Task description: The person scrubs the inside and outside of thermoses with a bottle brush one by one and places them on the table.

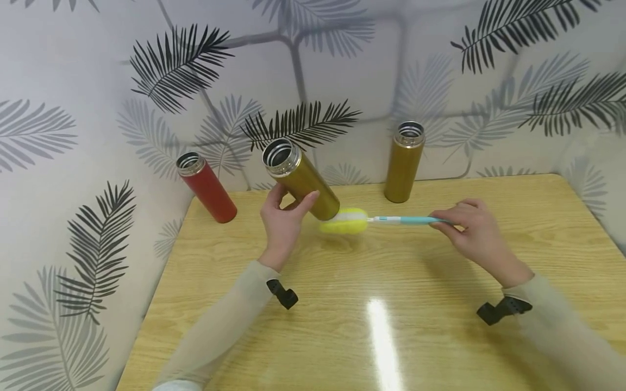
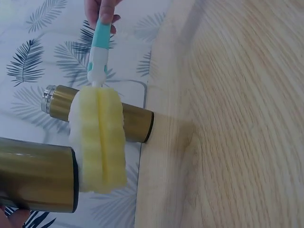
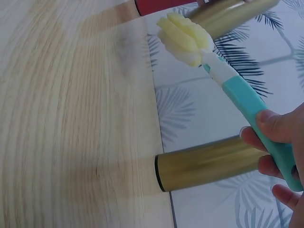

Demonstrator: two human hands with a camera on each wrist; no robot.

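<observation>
In the head view my left hand (image 1: 285, 221) grips a lidless gold vacuum flask (image 1: 309, 182), tilted and raised off the table. My right hand (image 1: 471, 231) pinches the turquoise handle of a bottle brush (image 1: 415, 220), held level. The brush's yellow and white sponge head (image 1: 348, 221) is outside the flask, beside its base; the left wrist view puts the sponge (image 2: 102, 140) right at the black-rimmed bottom of that flask (image 2: 35, 175). Whether they touch I cannot tell. From the right wrist, thumb and fingers (image 3: 278, 137) wrap the handle (image 3: 249, 102).
A second gold flask (image 1: 405, 163), open at the top, stands at the table's back edge. To the left stands a red flask (image 1: 207, 188), also without a lid. The wooden table (image 1: 313, 326) meets a wall covering with leaf patterns (image 1: 342, 65) behind.
</observation>
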